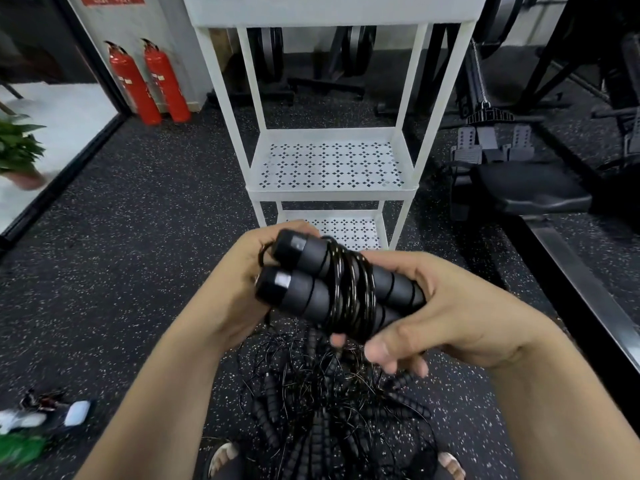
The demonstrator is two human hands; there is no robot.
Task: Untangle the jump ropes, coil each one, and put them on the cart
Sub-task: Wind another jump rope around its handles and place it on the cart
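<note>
A black jump rope [332,285] is bundled in front of me, its two foam handles side by side and its cord wound around their middle. My left hand [239,282] grips the capped ends of the handles from the left. My right hand [440,306] grips the other end from the right, fingers curled underneath. Below my hands a tangled pile of black jump ropes [329,403] lies on the floor. The white cart [332,188] stands just beyond, its perforated middle and lower shelves bare.
Two red fire extinguishers [149,81] stand at the back left wall. A rowing machine [519,174] and gym frames fill the right side. A potted plant [17,147] is at far left. Small blurred objects [45,414] lie at the lower left. My sandalled feet [225,459] flank the pile.
</note>
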